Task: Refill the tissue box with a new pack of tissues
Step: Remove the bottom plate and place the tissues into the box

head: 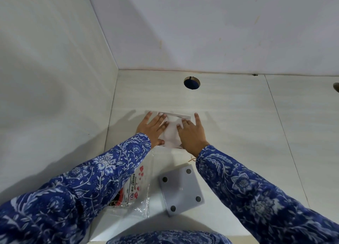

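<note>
The white square tissue box sits on the pale counter, with the white tissue stack inside. The left hand and right hand press it down, fingers flat, grasping nothing. Next, probably, fit the grey square lid; the empty plastic wrapper lies beside it.

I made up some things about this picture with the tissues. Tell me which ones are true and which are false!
1. Both hands are pressing on the white tissues. True: the left hand and right hand rest on them.
2. The grey square plate has four holes. True.
3. The round hole in the counter is nearer the person than the tissues. False: it lies beyond them, by the wall.
4. The plastic wrapper lies right of the grey plate. False: it lies on its left.
</note>
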